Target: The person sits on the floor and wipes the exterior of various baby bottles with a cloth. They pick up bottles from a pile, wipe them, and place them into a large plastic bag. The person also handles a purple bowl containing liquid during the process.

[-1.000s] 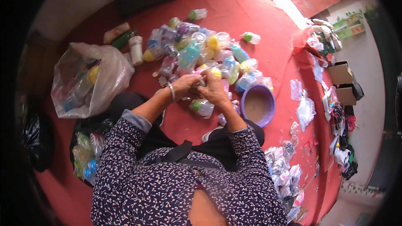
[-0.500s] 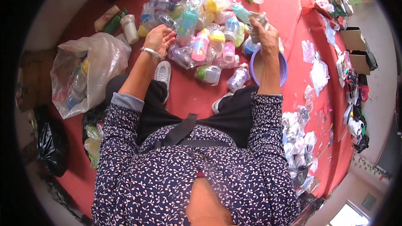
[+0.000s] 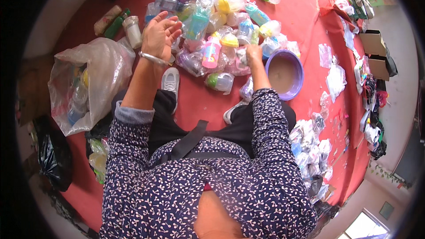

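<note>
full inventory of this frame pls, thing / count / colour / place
pile of bagged bottles: many, mixed pastel colours, on the red mat ahead
purple bowl: one, right of the pile
large clear bag: one, partly filled, at left
black bag: one, lower left
small clear packets: a heap, lower right
cardboard boxes: two, brown, far right
grey shoes: two, on the person's feet
left hand: open, over the pile's left edge, metal bangle on the wrist
right hand: closed at the pile, beside the bowl; contents unclear
</note>
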Motion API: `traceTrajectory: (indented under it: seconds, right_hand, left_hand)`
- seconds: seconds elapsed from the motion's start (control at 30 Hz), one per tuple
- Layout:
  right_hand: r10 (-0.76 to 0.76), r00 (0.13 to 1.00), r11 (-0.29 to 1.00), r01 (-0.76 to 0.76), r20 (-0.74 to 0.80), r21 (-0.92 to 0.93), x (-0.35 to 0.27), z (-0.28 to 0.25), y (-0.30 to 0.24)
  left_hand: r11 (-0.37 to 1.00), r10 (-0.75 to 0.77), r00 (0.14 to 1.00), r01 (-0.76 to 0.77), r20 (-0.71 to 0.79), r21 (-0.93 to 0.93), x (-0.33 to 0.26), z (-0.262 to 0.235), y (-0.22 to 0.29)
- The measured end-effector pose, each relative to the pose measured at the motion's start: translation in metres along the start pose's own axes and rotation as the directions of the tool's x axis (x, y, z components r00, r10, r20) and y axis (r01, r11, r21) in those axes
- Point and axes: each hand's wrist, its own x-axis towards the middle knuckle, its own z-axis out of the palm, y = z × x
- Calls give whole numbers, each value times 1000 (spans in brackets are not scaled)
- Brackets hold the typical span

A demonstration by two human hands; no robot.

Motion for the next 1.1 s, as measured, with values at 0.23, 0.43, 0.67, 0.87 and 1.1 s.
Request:
traceTrajectory:
  seconds: [0.23, 0.43, 0.67, 0.87, 1.1]
  right_hand:
    - [-13, 966, 993, 44, 259, -112, -30, 64, -70]
    - [-10, 991, 990, 29, 137, -136, -7, 103, -129]
    - [-30, 985, 970, 69, 167, -232, 11, 145, -152]
    - [-4, 966, 950, 84, 258, -302, 22, 153, -149]
    - [-7, 823, 979, -110, 569, 172, 17, 118, -150]
  left_hand:
    - [897, -442, 806, 395, 395, 198, -39, 20, -41]
    - [882, -429, 809, 279, 402, 380, -42, 19, -50]
    - [934, -341, 912, 302, 228, 190, -39, 16, -31]
    - [921, -390, 893, 373, 223, 117, -36, 12, -26]
    - [895, -437, 852, 380, 288, 235, -39, 16, -40]
